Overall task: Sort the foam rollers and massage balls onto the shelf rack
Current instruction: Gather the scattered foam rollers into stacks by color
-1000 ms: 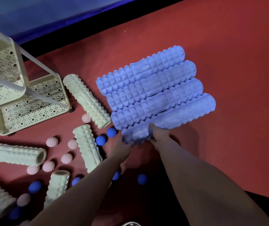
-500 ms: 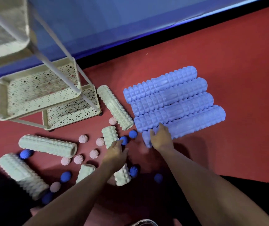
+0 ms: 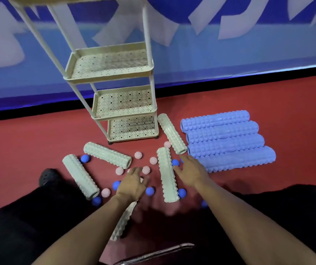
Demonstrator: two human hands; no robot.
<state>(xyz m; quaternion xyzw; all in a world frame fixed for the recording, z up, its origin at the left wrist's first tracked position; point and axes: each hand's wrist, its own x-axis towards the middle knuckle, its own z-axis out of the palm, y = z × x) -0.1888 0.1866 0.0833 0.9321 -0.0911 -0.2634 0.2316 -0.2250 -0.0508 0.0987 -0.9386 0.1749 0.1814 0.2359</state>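
A cream shelf rack (image 3: pixel 123 111) with perforated tiers stands on the red floor. Several blue foam rollers (image 3: pixel 224 144) lie side by side to its right. Several pale green rollers (image 3: pixel 167 173) lie scattered in front, with pink spiky balls (image 3: pixel 138 155) and blue balls (image 3: pixel 149 191) among them. My left hand (image 3: pixel 132 184) hovers over the balls and a partly hidden green roller (image 3: pixel 121 224), fingers relaxed, holding nothing. My right hand (image 3: pixel 191 171) is spread flat between the upright green roller and the nearest blue roller, also holding nothing.
My dark trouser legs and a black shoe (image 3: pixel 48 176) frame the pile at left and right. A blue banner wall (image 3: pixel 229 44) with a black base runs behind the rack. A metal bar (image 3: pixel 157 253) lies at the bottom edge.
The view has tilted up, so the whole rack now shows. My right hand has left the nearest blue roller and drawn back left; my left hand moved slightly left over the balls.
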